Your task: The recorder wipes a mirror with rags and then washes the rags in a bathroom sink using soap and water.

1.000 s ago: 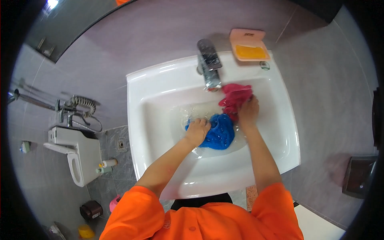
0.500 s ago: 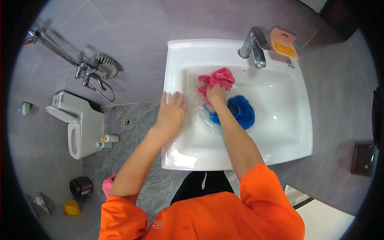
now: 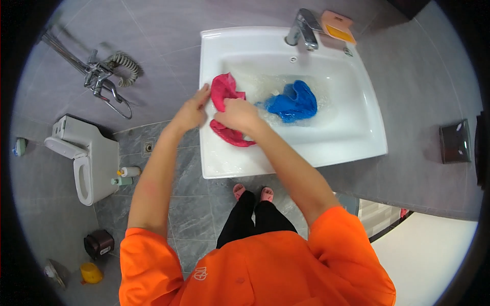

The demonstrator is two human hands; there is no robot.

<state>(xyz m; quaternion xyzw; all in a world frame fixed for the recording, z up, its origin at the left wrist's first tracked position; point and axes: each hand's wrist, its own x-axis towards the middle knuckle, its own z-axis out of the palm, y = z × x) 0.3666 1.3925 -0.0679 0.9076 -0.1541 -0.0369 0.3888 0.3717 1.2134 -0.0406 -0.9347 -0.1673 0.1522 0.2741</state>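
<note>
A wet pink cloth (image 3: 223,91) lies bunched over the left rim of the white sink (image 3: 352,150). My right hand (image 3: 238,116) is closed around its middle, and the rest spreads out above and below the fingers. At the outer left edge of the sink, my left hand (image 3: 192,112) has its fingers stretched out beside the cloth. Whether that hand touches the cloth I cannot tell. A blue cloth (image 3: 300,101) sits crumpled in rippling water in the basin.
A chrome faucet (image 3: 305,29) stands at the sink's back, with an orange soap in a pink soap box (image 3: 338,26) beside it. On the left are a white toilet (image 3: 99,160), bottles (image 3: 128,172) on the floor and a shower mixer (image 3: 97,76) on the wall.
My right hand has pulled the pink cloth left out of the basin onto the rim. My left hand moved to the sink's outer edge. The view has shifted.
</note>
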